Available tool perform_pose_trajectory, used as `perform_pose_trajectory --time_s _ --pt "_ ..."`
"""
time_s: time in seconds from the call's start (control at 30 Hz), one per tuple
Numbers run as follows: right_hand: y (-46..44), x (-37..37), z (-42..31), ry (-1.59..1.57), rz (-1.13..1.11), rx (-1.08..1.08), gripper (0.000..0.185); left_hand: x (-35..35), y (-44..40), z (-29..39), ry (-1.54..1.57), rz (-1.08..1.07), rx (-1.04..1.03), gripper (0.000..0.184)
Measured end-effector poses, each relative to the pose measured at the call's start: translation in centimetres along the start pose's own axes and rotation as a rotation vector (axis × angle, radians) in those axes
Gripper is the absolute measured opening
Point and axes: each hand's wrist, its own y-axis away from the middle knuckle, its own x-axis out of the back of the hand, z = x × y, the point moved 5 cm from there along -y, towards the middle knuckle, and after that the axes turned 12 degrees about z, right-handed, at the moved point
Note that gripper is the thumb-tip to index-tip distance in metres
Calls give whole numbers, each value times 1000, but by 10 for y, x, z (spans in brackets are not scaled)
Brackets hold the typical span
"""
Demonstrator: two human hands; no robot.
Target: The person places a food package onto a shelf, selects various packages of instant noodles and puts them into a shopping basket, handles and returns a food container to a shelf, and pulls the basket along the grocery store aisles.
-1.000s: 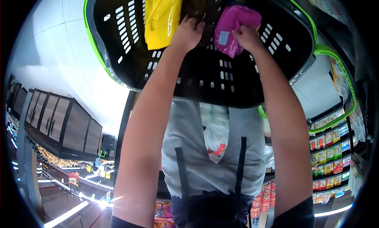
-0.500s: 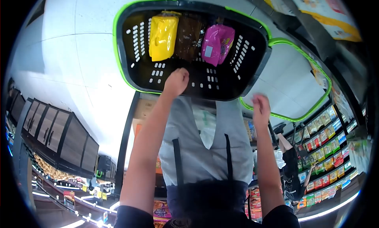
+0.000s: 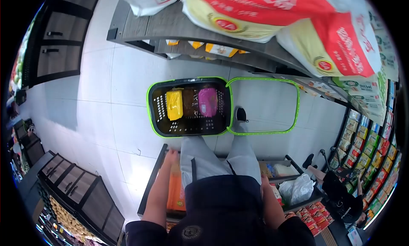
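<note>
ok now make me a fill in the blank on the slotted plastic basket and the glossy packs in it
1. In this view, the glossy yellow pack lies ____ of the glossy magenta pack.
2. The glossy pack between them is dark ____.
3. The slotted plastic basket is mainly ____.
4. Its thin handle loop is bright ____.

Missing: left; brown; black; green

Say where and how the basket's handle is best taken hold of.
Probably take the handle by the middle of its outer bar, from above on the right: it is swung out beside the basket, so that bar lies clear and nothing covers it.
</note>
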Motion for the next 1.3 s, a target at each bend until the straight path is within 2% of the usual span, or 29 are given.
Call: perform_pose_trajectory --time_s 0.03,0.07,0.1,0.13,0.2,0.23,0.3,0.33,0.37,0.43,0.5,0.53,0.57,0.6,0.63,0.67,0.73,0.77,0.8,0.83,0.87,0.93,0.97,1.03,1.1,1.13,1.23,1.3 --pt "8 10 -57 102 26 111 28 -10 14 -13 55 -43 115 41" --pt "19 19 -121 206 64 220 26 -8 52 2 166 -105 270 44" --pt "-10 27 -129 128 46 318 25 -13 99 14 275 -172 431 47" --pt "-47 30 -121 46 29 412 24 -25 134 23 270 -160 430 47" --pt "-128 40 -112 389 142 699 25 -66 198 27 418 -189 740 47" --pt "-147 53 -134 287 155 597 25 -84 219 59 418 -172 733 47" --pt "-155 91 -165 15 120 388 26 -105 316 138 482 -303 834 59" --pt "-165 111 -180 -158 82 324 28 -127 322 132 479 -299 710 58" --pt "-191 119 -182 -147 132 332 31 -147 310 106 415 -262 468 57" --pt "-246 145 -185 -130 163 353 35 -165 285 67 59 -55 -166 55" --pt "-273 163 -191 116 259 357 49 -167 293 46 -285 175 -517 53" --pt "-277 171 -199 169 327 317 56 -163 310 57 -291 194 -486 53" --pt "-281 176 -205 221 394 275 63 -153 324 66 53 132 -40 48" --pt "-304 174 -201 159 365 234 71 -153 343 75 407 74 401 43" --pt "-326 168 -195 98 337 191 79 -153 354 88 411 99 423 43" --pt "-328 157 -201 110 309 196 79 -153 364 97 338 159 399 39" --pt "-324 158 -217 -179 288 63 79 -165 390 98 268 222 412 34" --pt "-315 163 -227 -161 270 62 79 -171 397 96 241 267 343 33" --pt "-296 164 -248 -210 193 -41 72 -172 399 97 213 318 262 33" --pt "-287 160 -256 -261 118 -144 66 -174 402 93 215 331 270 33" --pt "-292 162 -255 -256 108 -137 66 -179 408 91 204 325 269 33" --pt "-295 165 -261 -366 -270 -201 48 -192 411 85 209 325 253 33" --pt "-294 173 -266 -371 -270 -183 48 -196 412 80 201 334 253 32" --pt "-251 176 -298 -219 -564 17 35 -195 407 95 211 355 235 32" --pt "-195 187 -320 -203 -620 86 31 -183 421 128 280 333 331 32" --pt "-167 189 -332 -183 -673 117 32 -191 410 107 358 338 438 29" --pt "-87 180 -375 -129 -813 215 31 -173 395 124 597 493 443 24" --pt "-33 155 -393 -163 -991 249 27 -152 374 149 558 666 221 19"
